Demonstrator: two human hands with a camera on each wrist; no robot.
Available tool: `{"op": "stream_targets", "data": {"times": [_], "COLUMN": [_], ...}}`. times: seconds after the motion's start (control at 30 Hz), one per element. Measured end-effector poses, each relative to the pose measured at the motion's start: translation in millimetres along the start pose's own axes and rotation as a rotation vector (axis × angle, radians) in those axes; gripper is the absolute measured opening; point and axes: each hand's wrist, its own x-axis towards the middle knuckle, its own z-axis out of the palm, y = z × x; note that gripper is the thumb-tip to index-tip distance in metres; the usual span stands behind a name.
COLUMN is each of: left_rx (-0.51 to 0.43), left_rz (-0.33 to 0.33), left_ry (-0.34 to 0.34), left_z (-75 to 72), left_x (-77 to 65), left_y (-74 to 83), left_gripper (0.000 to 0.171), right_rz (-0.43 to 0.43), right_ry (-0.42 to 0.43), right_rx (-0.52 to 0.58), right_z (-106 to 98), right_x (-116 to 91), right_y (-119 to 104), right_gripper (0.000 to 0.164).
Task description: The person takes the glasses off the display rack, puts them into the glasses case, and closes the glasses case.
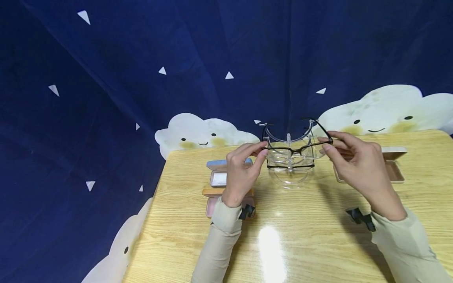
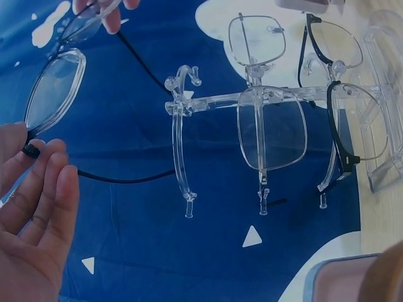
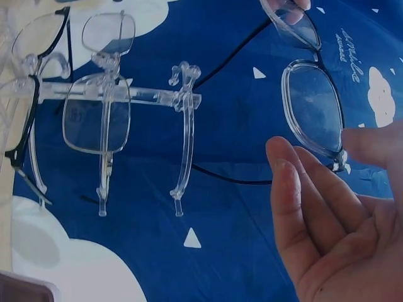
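Black-framed eyeglasses (image 1: 295, 151) are held up in front of the top of a clear display stand (image 1: 288, 137). My left hand (image 1: 244, 169) pinches one end of the frame by the hinge, and my right hand (image 1: 364, 169) pinches the other end. The temples are unfolded and point back toward the stand, reaching past its top arm in both wrist views. Lower on the stand sit thin metal-rimmed glasses (image 2: 283, 132) and, below them, black half-rimmed glasses (image 1: 304, 166).
Left of the stand, an open blue glasses case (image 1: 214, 164) and an open orange case (image 1: 211, 192) lie partly behind my left arm. Another open case (image 1: 395, 171), brown inside, is beside my right hand. A dark blue cloud-print curtain (image 1: 198, 94) hangs behind the wooden table (image 1: 301, 243).
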Motion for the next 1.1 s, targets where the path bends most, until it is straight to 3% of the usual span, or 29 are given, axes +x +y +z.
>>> {"op": "stream_targets", "data": {"times": [0.3,0.7,1.1], "left_rx": [0.013,0.015,0.019], "left_rz": [-0.004,0.002,-0.007], "left_ry": [0.001,-0.002,-0.005], "left_z": [-0.5,-1.7,-3.5], "left_x": [-1.6,-1.5,-2.0], "left_y": [-1.2,-1.0,0.2], "left_gripper": [0.02,0.021,0.022], "right_rz": [0.082,0.112,0.197], "right_ry": [-0.041,-0.055,-0.104], "right_rx": [0.049,0.149,0.189], "right_z": [-1.7,-3.8,-5.9], "right_x": [-1.2,-2.6,-3.3], "right_y": [-2.1,-6.2,-4.9], "right_gripper": [0.035,0.03,0.022]}}
